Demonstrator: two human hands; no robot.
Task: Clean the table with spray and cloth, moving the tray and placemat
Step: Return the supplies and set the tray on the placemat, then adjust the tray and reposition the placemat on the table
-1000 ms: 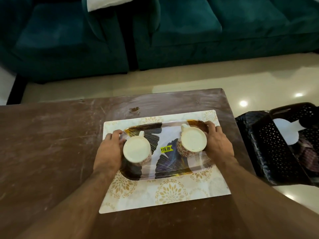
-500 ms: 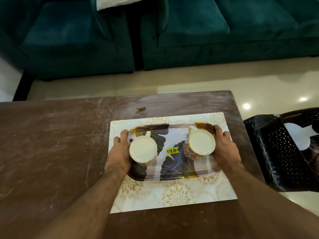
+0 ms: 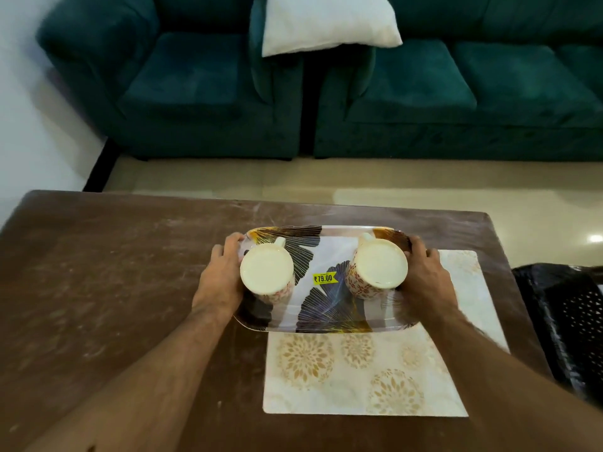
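A: Where is the glossy oblong tray with the dark leaf print (image 3: 321,298)?

B: In both hands. The left hand (image 3: 219,278) grips its left short edge and the right hand (image 3: 427,282) grips its right short edge. On each hand the fingers (image 3: 228,244) are curled over the rim, close together. The thumbs I cannot make out.

A: Is it on the cream rectangular placemat with gold flower medallions (image 3: 365,376)?

B: It only partly overlaps it. The tray's left end hangs past the placemat's left edge, over the bare brown wooden desk (image 3: 107,275). Its far rim also reaches beyond the placemat's far edge. Whether it is lifted or resting I cannot tell.

A: What is on the tray?

B: Two white mugs with a red floral pattern. The left mug (image 3: 267,276) is just beside the left hand, and the right mug (image 3: 378,267) is against the right hand. A yellow price sticker (image 3: 324,278) sits between them.

A: Any open room on the desk?

B: Its whole left half is bare, streaked with pale smears. The placemat lies toward the right end, with its right edge near the desk's right edge. A black perforated plastic basket (image 3: 567,321) stands just off that edge. Across the cream floor are a teal velvet sofa (image 3: 456,93) and a white cushion (image 3: 326,22).
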